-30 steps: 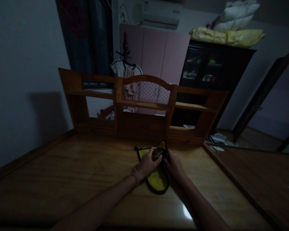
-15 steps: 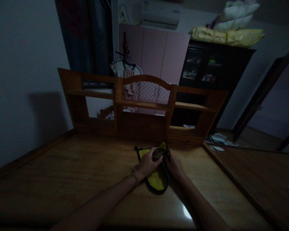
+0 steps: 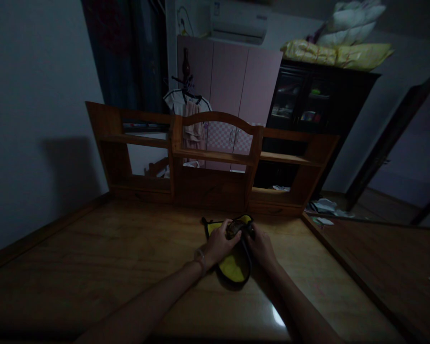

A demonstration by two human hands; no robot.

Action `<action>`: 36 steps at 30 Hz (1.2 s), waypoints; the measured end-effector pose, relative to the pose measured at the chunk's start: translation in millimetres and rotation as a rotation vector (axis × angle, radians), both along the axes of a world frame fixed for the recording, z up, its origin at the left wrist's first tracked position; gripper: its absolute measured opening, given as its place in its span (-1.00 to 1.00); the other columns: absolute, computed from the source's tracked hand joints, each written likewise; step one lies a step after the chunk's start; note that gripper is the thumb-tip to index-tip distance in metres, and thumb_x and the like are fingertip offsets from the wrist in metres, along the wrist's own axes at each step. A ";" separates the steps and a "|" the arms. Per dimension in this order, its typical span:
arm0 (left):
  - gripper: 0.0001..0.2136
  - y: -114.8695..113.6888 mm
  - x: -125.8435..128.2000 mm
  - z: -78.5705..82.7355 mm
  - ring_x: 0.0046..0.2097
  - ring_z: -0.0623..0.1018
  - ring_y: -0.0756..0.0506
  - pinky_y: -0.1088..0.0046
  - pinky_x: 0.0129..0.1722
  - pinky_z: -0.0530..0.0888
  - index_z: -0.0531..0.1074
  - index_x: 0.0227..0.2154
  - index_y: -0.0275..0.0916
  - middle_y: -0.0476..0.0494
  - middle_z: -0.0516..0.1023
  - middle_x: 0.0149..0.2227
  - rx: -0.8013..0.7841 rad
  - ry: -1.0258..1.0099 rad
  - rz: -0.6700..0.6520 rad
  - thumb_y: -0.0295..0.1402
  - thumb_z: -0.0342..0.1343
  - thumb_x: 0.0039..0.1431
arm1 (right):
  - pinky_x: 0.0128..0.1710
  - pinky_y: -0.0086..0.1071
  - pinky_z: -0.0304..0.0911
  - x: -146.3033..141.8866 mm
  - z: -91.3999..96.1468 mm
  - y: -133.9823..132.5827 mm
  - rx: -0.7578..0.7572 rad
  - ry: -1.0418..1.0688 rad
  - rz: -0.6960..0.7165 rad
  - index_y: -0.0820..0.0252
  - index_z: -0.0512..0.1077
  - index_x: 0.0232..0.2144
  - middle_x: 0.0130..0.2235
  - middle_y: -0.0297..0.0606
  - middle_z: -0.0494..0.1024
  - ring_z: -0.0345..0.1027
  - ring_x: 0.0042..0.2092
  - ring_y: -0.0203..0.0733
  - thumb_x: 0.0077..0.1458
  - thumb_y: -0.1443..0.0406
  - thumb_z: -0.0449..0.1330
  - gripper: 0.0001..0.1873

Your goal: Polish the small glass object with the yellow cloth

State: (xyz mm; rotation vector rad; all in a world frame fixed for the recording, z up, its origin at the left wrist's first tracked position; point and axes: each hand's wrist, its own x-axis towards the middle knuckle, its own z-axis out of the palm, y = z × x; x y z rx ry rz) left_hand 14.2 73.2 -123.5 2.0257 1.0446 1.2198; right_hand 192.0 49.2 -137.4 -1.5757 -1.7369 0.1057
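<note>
A yellow cloth (image 3: 233, 269) with a dark border lies partly spread on the wooden table, beneath and between both hands. My left hand (image 3: 218, 245) is closed around a dark, rounded, shiny object (image 3: 233, 230), with the thumb along its near side. What kind of object it is cannot be made out in the dim light. My right hand (image 3: 262, 248) is closed on a bunched dark part of the cloth, right beside that object. Its fingertips are partly hidden in the folds.
A wooden shelf unit (image 3: 215, 155) stands along the table's far edge. The table (image 3: 136, 248) meets a wall on the left and has a raised edge on the right. Papers (image 3: 324, 206) lie beyond the right corner.
The cloth's far corner by my right hand has folded lower. The dark object is turned slightly in my left hand, and my right hand has shifted a little.
</note>
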 end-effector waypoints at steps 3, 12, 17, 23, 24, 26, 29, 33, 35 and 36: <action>-0.66 0.4 -0.4 0.3 -0.20 0.56 -0.11 0.46 -0.28 0.43 0.32 -0.08 -0.15 -0.09 0.57 -0.25 -0.004 -0.013 -0.013 -0.10 0.10 0.15 | -0.42 -0.39 0.18 -2.2 1.7 -2.1 0.013 -0.020 0.016 0.24 0.31 -0.03 -0.32 -0.13 0.57 0.46 -0.33 -0.07 0.21 0.21 -0.01 -0.67; -0.70 0.5 -0.1 0.0 -0.24 0.55 -0.09 0.47 -0.25 0.43 0.34 -0.09 -0.16 -0.07 0.56 -0.27 0.005 -0.025 -0.024 -0.15 0.09 0.16 | -0.31 -0.33 0.26 3.3 -3.3 -1.5 0.015 -0.054 0.108 0.26 0.21 0.12 -0.20 -0.10 0.57 0.46 -0.23 -0.03 0.22 0.21 -0.05 -0.56; -0.67 0.3 -0.1 -0.7 -0.24 0.55 -0.09 0.48 -0.27 0.43 0.34 -0.09 -0.15 -0.07 0.56 -0.26 -0.021 -0.022 -0.022 -0.11 0.09 0.15 | -0.35 -0.35 0.24 3.2 -3.2 -0.6 0.017 -0.087 0.103 0.28 0.25 0.05 -0.25 -0.09 0.57 0.46 -0.27 -0.03 0.22 0.25 -0.05 -0.61; -0.67 -0.9 -0.9 1.7 -0.24 0.55 -0.09 0.48 -0.28 0.43 0.33 -0.09 -0.14 -0.06 0.57 -0.27 -0.016 -0.012 -0.038 -0.10 0.10 0.15 | -0.40 -0.38 0.20 1.7 -2.8 0.5 0.020 -0.127 0.081 0.27 0.26 0.03 -0.27 -0.08 0.58 0.47 -0.29 -0.03 0.23 0.26 -0.06 -0.64; -0.66 -0.9 -0.8 1.6 -0.23 0.55 -0.10 0.48 -0.28 0.43 0.33 -0.09 -0.14 -0.06 0.57 -0.26 -0.014 -0.008 -0.034 -0.10 0.10 0.15 | -0.41 -0.38 0.19 1.7 -3.4 1.0 0.019 -0.136 0.073 0.27 0.26 0.04 -0.27 -0.08 0.58 0.48 -0.29 -0.03 0.23 0.25 -0.07 -0.63; -0.66 -0.8 -0.4 1.0 -0.21 0.55 -0.11 0.47 -0.27 0.43 0.33 -0.09 -0.14 -0.07 0.57 -0.25 -0.007 0.000 -0.020 -0.09 0.10 0.14 | -0.43 -0.38 0.17 1.9 -4.7 2.0 0.020 -0.156 0.048 0.29 0.25 0.05 -0.28 -0.07 0.59 0.48 -0.31 -0.03 0.23 0.25 -0.06 -0.62; -0.66 -0.8 0.3 0.4 -0.20 0.55 -0.11 0.46 -0.25 0.44 0.34 -0.09 -0.14 -0.07 0.57 -0.24 0.004 0.003 -0.018 -0.09 0.11 0.14 | -0.47 -0.40 0.12 2.3 -6.1 3.1 0.031 -0.178 0.017 0.28 0.27 0.04 -0.33 -0.10 0.58 0.47 -0.37 -0.06 0.23 0.25 -0.05 -0.62; -0.67 -1.2 0.4 0.6 -0.21 0.56 -0.10 0.46 -0.23 0.43 0.34 -0.09 -0.13 -0.06 0.57 -0.24 0.013 -0.008 -0.030 -0.10 0.10 0.15 | -0.50 -0.41 0.07 2.7 -5.4 2.5 0.035 -0.188 -0.013 0.27 0.30 -0.01 -0.38 -0.13 0.58 0.45 -0.40 -0.08 0.20 0.26 -0.01 -0.66; -0.66 -1.1 0.3 0.4 -0.21 0.56 -0.10 0.45 -0.24 0.43 0.35 -0.09 -0.14 -0.07 0.57 -0.24 0.003 -0.005 -0.025 -0.09 0.10 0.14 | -0.49 -0.41 0.07 2.6 -4.0 1.4 0.034 -0.193 -0.024 0.25 0.33 -0.05 -0.37 -0.14 0.58 0.45 -0.39 -0.09 0.19 0.26 0.00 -0.69; -0.66 -1.0 0.2 0.3 -0.21 0.56 -0.11 0.44 -0.24 0.43 0.35 -0.09 -0.15 -0.08 0.57 -0.24 -0.002 0.000 -0.020 -0.09 0.10 0.14 | -0.49 -0.41 0.06 2.4 -3.2 0.8 0.036 -0.197 -0.029 0.25 0.34 -0.07 -0.37 -0.15 0.57 0.45 -0.39 -0.09 0.19 0.26 0.00 -0.71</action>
